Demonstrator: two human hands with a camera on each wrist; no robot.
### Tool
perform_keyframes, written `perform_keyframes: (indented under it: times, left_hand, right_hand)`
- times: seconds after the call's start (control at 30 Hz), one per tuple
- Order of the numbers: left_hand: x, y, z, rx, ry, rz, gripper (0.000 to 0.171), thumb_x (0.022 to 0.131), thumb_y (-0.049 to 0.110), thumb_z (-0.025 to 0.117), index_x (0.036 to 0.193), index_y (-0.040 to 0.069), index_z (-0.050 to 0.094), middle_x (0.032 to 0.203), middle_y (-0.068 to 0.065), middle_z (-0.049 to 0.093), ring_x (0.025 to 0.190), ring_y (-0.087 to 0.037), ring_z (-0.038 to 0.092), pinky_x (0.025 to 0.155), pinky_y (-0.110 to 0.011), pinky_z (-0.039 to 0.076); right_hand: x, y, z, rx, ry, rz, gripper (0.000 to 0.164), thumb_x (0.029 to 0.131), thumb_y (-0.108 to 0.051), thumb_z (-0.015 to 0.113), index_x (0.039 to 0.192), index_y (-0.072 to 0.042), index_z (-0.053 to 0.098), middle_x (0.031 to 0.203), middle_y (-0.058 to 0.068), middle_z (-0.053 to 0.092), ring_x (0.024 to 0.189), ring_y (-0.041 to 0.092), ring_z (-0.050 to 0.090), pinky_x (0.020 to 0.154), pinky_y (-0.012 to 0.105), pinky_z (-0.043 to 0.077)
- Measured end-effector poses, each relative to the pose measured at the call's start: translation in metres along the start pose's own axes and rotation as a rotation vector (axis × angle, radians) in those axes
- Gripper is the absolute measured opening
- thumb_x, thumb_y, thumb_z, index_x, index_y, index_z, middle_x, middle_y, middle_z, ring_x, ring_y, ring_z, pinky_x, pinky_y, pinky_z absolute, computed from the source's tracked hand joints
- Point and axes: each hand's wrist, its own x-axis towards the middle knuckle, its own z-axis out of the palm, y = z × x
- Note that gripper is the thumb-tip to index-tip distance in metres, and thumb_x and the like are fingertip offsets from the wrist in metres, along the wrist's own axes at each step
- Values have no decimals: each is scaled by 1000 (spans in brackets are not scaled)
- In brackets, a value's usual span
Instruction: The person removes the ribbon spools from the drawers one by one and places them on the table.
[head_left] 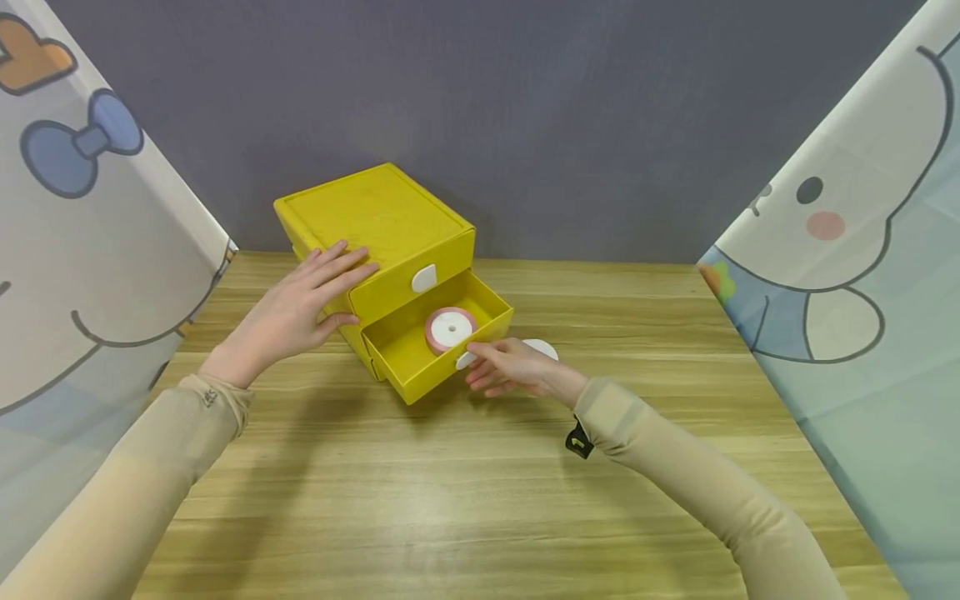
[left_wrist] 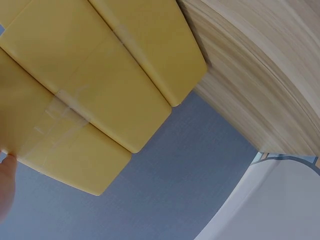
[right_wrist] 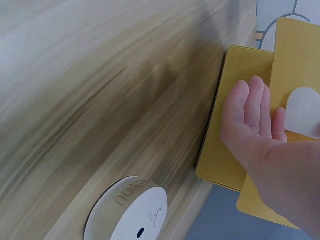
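Note:
A yellow drawer box (head_left: 375,208) stands angled on the table, its middle drawer (head_left: 390,350) pulled out. Inside that drawer lies a ribbon spool (head_left: 451,327) with a white face and pink edge. My left hand (head_left: 300,304) rests on the box's top left edge, fingers spread; in the left wrist view only a bit of it shows beside the yellow side panels (left_wrist: 75,95). With thumb and index finger my right hand (head_left: 517,367) pinches the drawer's white handle (right_wrist: 302,112), the other fingers loosely bent. The thumb is mostly hidden in the right wrist view.
Behind my right hand, a second ribbon spool (right_wrist: 142,215), beige-edged with lettering, stands on the wooden table (head_left: 465,500). The top drawer, closed, has its own white handle (head_left: 424,278). A grey backdrop (head_left: 585,125) rises behind, with printed cloths at both sides.

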Motion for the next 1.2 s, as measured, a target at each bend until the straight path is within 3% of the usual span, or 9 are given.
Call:
perform_keyframes:
  times: [0.97,1.2]
  left_hand:
    - [0,-1,-1,-4,-4,-2,80,78,10,77,148,18,38,154,-12,37,147,-33,25,122,-53,19]
    - [-1,-2,0,1,15,4,81,78,11,78,148,20,38,154,-11,37,147,-33,26,123,-52,19]
  right_hand:
    - [-6,7,0,21,-5,-7,52,101,-39,45,124,6,55,108,17,68,88,16,69,85,36,60]
    - [-14,6,-3,2,9,-9,51,100,-38,48,125,5,55,110,17,68,91,19,69,92,45,57]
